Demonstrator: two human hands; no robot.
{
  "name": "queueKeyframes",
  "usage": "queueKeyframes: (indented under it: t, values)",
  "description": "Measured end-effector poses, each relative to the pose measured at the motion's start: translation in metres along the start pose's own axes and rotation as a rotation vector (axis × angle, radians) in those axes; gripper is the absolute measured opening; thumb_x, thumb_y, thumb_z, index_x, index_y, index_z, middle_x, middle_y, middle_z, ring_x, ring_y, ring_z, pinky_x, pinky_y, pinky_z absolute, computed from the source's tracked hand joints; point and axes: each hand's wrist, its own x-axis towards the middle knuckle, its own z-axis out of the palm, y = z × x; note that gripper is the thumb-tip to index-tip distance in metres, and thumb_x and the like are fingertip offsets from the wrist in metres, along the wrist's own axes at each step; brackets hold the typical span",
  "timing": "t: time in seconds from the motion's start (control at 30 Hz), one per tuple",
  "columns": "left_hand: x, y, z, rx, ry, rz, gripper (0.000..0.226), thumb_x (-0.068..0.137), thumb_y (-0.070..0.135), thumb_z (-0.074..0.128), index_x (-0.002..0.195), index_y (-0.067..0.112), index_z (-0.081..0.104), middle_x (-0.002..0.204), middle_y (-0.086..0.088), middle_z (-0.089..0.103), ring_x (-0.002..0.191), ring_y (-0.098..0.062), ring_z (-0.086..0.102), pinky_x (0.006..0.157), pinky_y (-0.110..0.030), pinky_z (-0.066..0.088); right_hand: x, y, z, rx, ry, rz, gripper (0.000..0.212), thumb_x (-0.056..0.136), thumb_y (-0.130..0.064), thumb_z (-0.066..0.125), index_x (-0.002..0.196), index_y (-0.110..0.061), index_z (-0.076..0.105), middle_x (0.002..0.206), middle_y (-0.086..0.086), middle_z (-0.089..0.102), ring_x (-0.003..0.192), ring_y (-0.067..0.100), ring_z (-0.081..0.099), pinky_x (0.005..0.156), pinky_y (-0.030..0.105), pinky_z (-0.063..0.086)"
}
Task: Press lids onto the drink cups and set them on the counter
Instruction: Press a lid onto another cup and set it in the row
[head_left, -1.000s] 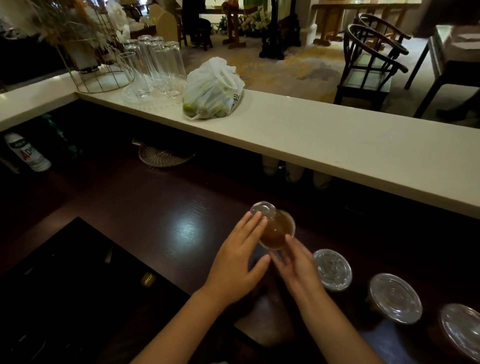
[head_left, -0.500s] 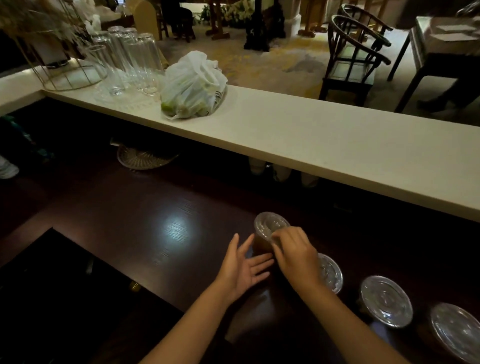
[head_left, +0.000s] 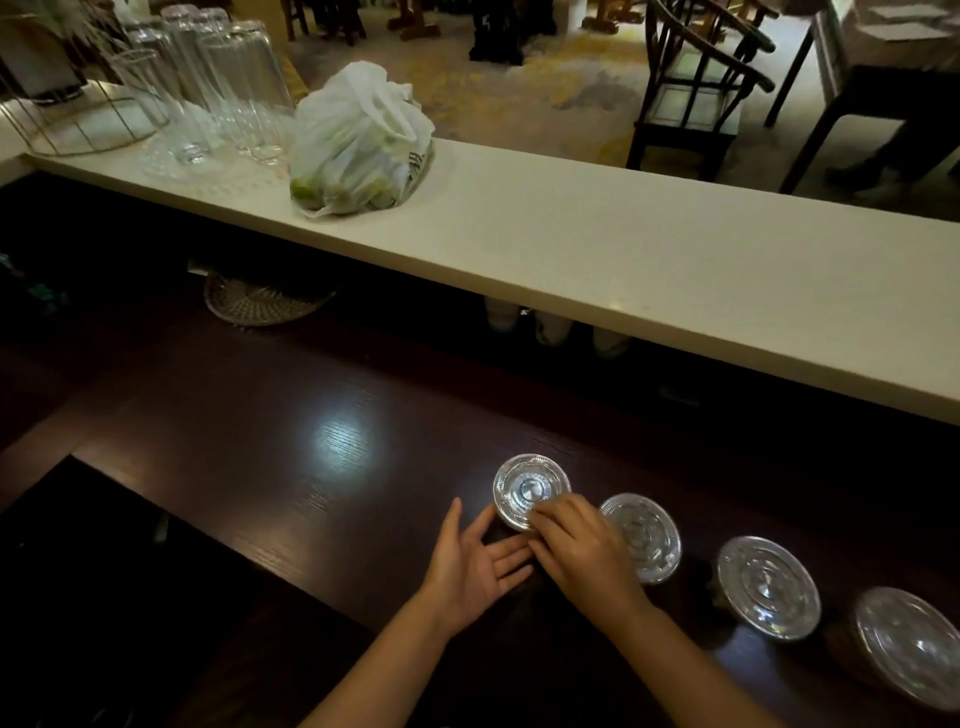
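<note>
A row of lidded drink cups stands on the dark wooden counter. The leftmost cup carries a clear round lid that lies flat on top. My right hand rests on the near edge of that lid, fingers curled down on it. My left hand is beside the cup, palm up, fingers spread against its near left side. To the right stand three more lidded cups: the second cup, the third cup and the fourth cup.
A raised white bar ledge runs across behind the dark counter. On it sit a white plastic bag of green fruit, several upturned glasses and a wire stand. A woven coaster lies under the ledge. Chairs stand beyond.
The lid went from tilted on the open cup to flat on its rim. My right hand moved onto the lid's near edge; my left hand dropped off the top to the cup's side.
</note>
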Motion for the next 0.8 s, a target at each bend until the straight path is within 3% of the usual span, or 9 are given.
queueKeyframes:
  t: [0.23, 0.47, 0.57, 0.67, 0.73, 0.8]
  values:
    - [-0.003, -0.006, -0.007, -0.01, -0.017, 0.027, 0.051, 0.09, 0.061, 0.024, 0.113, 0.029, 0.056, 0.114, -0.025, 0.064, 0.108, -0.033, 0.059, 0.088, -0.043, 0.046, -0.009, -0.007, -0.007, 0.016, -0.031, 0.042, 0.02, 0.072, -0.019, 0.066, 0.09, -0.012, 0.067, 0.095, -0.002, 0.064, 0.092, 0.014, 0.052, 0.068, 0.026, 0.051]
    - [0.003, -0.005, -0.011, 0.091, -0.023, 0.061, 0.04, 0.094, 0.049, 0.025, 0.114, 0.03, 0.054, 0.109, -0.018, 0.068, 0.108, -0.029, 0.059, 0.09, -0.041, 0.044, -0.006, -0.009, -0.008, 0.023, -0.074, 0.111, 0.037, 0.068, -0.017, 0.07, 0.104, -0.012, 0.064, 0.108, 0.001, 0.061, 0.102, 0.015, 0.051, 0.085, 0.032, 0.05]
    - [0.007, -0.006, -0.012, 0.438, 0.074, 0.188, 0.033, 0.096, 0.034, 0.036, 0.127, 0.026, 0.047, 0.113, -0.011, 0.065, 0.103, -0.022, 0.061, 0.081, -0.032, 0.046, -0.01, -0.009, -0.013, -0.001, -0.044, 0.153, 0.042, 0.068, -0.023, 0.067, 0.109, -0.015, 0.06, 0.114, 0.005, 0.059, 0.108, 0.019, 0.048, 0.091, 0.042, 0.048]
    - [0.005, -0.002, -0.018, 0.888, 0.266, 0.604, 0.07, 0.084, 0.018, 0.067, 0.143, 0.02, 0.029, 0.131, -0.004, 0.045, 0.115, -0.015, 0.048, 0.092, -0.026, 0.039, -0.027, -0.002, -0.023, -0.052, 0.046, 0.362, 0.065, 0.063, -0.024, 0.08, 0.122, -0.02, 0.053, 0.13, 0.013, 0.052, 0.124, 0.026, 0.036, 0.096, 0.051, 0.04]
    - [0.003, 0.003, -0.017, 1.251, 0.263, 0.836, 0.093, 0.071, 0.024, 0.078, 0.144, 0.027, 0.021, 0.142, 0.004, 0.025, 0.128, -0.007, 0.028, 0.102, -0.023, 0.029, -0.039, 0.003, -0.028, -0.09, 0.074, 0.479, 0.073, 0.057, -0.025, 0.084, 0.123, -0.021, 0.053, 0.136, 0.014, 0.045, 0.127, 0.031, 0.032, 0.095, 0.052, 0.039]
    - [0.004, 0.007, -0.011, 1.536, 0.216, 0.926, 0.1, 0.066, 0.037, 0.078, 0.144, 0.037, 0.016, 0.153, 0.005, 0.008, 0.134, -0.01, 0.021, 0.106, -0.03, 0.031, -0.049, 0.006, -0.03, -0.159, 0.05, 0.516, 0.072, 0.055, -0.027, 0.086, 0.121, -0.02, 0.056, 0.139, 0.013, 0.04, 0.128, 0.033, 0.03, 0.092, 0.053, 0.041]
